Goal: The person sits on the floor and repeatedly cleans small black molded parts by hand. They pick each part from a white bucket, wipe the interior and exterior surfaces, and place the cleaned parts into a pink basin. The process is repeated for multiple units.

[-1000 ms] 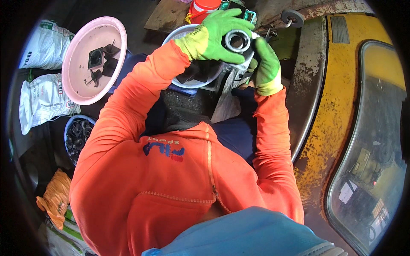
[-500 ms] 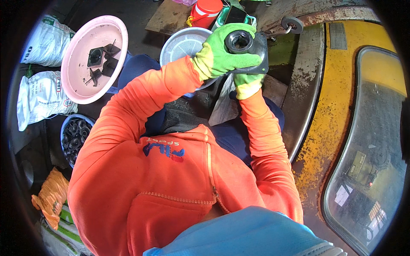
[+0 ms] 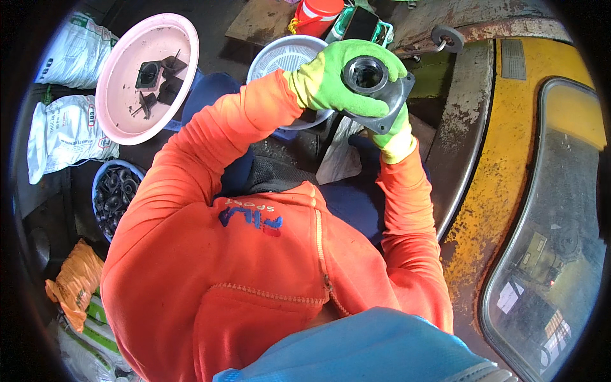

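Left hand [image 3: 331,79] and right hand [image 3: 396,130], green-gloved, both clamped on grey metal flange housing [image 3: 375,89], held above white basket [image 3: 280,60]; pink basin [image 3: 149,76] far left.

Orange zip jacket, green gloves on hands [image 3: 331,79]

To my left sits a pink basin [image 3: 127,114] holding black parts [image 3: 156,73]; beside it, white sacks [image 3: 63,137], a bucket of black fittings [image 3: 113,194], and a white strainer [image 3: 280,57].

white basket [image 3: 280,60] crowds behind, pink basin [image 3: 121,95] left
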{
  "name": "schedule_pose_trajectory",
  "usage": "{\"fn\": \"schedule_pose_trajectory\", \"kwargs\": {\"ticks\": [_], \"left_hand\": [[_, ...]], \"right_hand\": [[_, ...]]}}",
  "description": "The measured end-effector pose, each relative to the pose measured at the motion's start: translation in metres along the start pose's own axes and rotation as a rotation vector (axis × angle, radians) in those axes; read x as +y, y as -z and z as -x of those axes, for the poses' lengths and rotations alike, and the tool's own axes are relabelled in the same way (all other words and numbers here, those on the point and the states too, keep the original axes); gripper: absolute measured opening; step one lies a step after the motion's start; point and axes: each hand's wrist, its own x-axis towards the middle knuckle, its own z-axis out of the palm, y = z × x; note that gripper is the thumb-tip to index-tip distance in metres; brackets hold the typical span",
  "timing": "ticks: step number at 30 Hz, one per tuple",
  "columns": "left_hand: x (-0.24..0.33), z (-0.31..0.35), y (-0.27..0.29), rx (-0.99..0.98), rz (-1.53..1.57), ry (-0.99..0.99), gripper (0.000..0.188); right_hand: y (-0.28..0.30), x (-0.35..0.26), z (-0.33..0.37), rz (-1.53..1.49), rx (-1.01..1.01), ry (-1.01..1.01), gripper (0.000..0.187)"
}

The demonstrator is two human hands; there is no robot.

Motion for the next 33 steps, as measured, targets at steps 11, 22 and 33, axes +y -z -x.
{"fn": "schedule_pose_trajectory", "kwargs": {"ticks": [11, 22, 33], "left_hand": [[0.003, 0.002, -0.003, -0.466, 0.233, 0.042, 0.053], [-0.005, -0.007, -0.017, 0.108, -0.123, 0.153, 0.068], [-0.007, 0.005, -0.027, 0.246, -0.144, -0.075, 0.042]], "right_hand": [[0.004, 0.038, 0.039, 0.033, -0.213, 0.005, 0.051], [0.008, 0.027, 0.009, 0.016, 0.352, -0.011, 0.025], [-0.001, 0.020, 0.004, 0.390, 0.166, 0.118, 0.030]]}}
